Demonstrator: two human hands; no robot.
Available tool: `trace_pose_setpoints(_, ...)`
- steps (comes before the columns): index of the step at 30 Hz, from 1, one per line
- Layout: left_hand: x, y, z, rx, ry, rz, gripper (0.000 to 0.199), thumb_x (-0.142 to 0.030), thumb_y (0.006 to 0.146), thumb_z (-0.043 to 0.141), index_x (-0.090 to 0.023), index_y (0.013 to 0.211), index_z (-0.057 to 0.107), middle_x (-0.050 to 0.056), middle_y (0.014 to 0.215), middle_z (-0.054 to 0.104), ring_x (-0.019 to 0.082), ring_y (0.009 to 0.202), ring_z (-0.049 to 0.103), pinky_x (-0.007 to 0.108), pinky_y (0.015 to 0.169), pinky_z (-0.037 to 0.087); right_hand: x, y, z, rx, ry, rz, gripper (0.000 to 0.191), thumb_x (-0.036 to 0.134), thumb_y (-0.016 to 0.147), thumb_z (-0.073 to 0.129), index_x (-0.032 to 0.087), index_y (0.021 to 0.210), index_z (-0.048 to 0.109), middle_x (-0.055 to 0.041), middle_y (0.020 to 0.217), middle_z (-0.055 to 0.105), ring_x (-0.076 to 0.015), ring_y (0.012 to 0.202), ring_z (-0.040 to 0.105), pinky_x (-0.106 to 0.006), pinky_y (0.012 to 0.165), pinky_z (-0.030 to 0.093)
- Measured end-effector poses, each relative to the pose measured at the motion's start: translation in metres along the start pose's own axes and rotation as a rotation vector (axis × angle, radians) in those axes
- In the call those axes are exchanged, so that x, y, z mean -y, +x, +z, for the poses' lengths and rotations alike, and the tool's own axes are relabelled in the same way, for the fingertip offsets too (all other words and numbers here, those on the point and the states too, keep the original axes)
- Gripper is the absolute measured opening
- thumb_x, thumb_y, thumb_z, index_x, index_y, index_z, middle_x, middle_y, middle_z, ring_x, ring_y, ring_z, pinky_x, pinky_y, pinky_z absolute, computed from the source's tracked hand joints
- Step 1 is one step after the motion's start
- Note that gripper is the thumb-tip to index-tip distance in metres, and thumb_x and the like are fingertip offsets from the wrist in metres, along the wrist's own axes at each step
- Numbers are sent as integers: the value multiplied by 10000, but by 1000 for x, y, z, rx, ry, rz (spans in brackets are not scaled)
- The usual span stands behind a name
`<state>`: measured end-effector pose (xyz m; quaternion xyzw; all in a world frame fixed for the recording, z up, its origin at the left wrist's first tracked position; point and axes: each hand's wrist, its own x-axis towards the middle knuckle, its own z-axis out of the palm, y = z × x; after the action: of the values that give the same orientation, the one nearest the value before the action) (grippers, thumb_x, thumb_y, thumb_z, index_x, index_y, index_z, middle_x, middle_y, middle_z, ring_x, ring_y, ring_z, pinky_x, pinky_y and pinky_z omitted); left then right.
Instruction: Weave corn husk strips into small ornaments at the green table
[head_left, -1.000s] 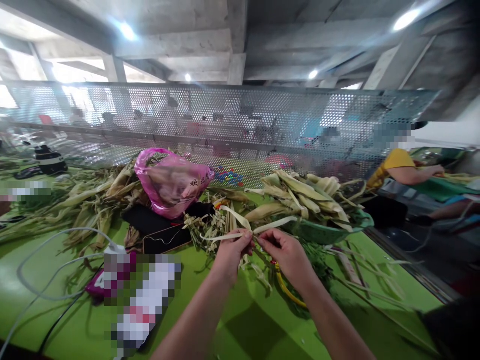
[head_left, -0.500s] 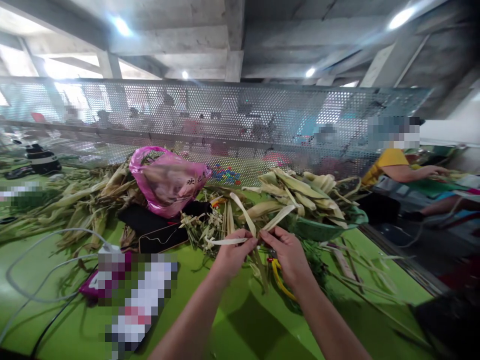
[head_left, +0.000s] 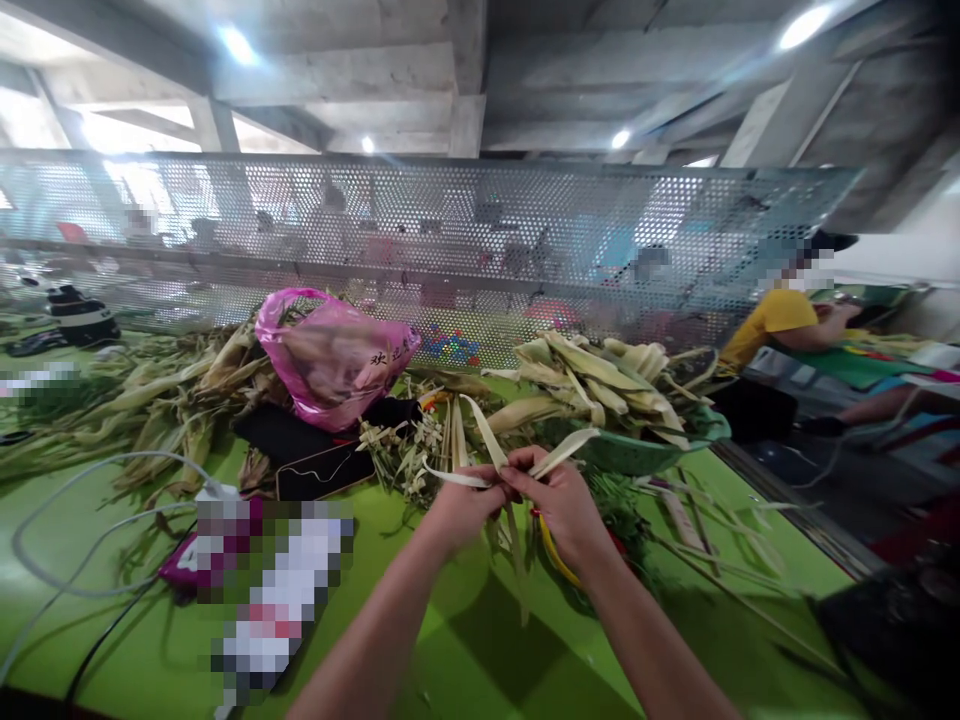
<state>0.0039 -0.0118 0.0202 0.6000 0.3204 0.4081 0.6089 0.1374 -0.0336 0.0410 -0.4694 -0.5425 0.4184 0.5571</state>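
Pale corn husk strips (head_left: 484, 432) fan out from between my two hands above the green table. My left hand (head_left: 469, 505) is closed, pinching the strips where they cross. Against it, my right hand (head_left: 559, 495) is also closed on the strips, its fingertips touching the left ones. One strip end points up, one to the left, one to the upper right, and another hangs below. Just behind lies a cluster of small pale husk pieces (head_left: 412, 450). Beyond my right hand stands a green basket (head_left: 637, 457) heaped with dried corn husks (head_left: 600, 375).
A pink plastic bag (head_left: 337, 350) stands behind, beside a dark phone (head_left: 322, 470). More husks (head_left: 172, 400) cover the left side. A purple power strip (head_left: 202, 560) with cables lies front left. A perforated metal screen (head_left: 420, 230) runs along the back. A person in yellow (head_left: 784, 315) sits at right.
My hands have come closer together, with the right fingers now overlapping the left at the crossing. The right strip end has shifted slightly. The person at right has raised their hands.
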Motion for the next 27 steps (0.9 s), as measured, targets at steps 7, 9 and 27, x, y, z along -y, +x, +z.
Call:
trace_pose_setpoints(7, 3, -1, 0, 17, 174, -71, 106, -211, 686, 552, -135, 678, 626, -34, 527, 473, 80, 489, 372, 228, 500, 288, 1, 2, 0, -92, 105, -34, 184, 296, 669, 751, 192, 756, 627, 23, 710, 571, -130, 658, 494, -257, 639, 386)
trace_pose_setpoints(9, 2, -2, 2, 34, 228, -101, 106, -215, 669, 558, -139, 664, 632, -32, 531, 482, 85, 500, 389, 227, 500, 294, 1, 3, -3, -131, 133, -34, 188, 300, 678, 747, 200, 781, 627, 31, 706, 567, -124, 631, 488, -256, 618, 385)
trace_pose_setpoints(27, -5, -3, -8, -102, 7, 7, 294, -421, 757, 586, -134, 722, 641, 17, 598, 572, 102, 565, 444, 228, 547, 305, 11, 7, -25, -200, 169, 18, 314, 378, 651, 774, 179, 871, 669, -32, 801, 650, -138, 652, 553, -246, 570, 434)
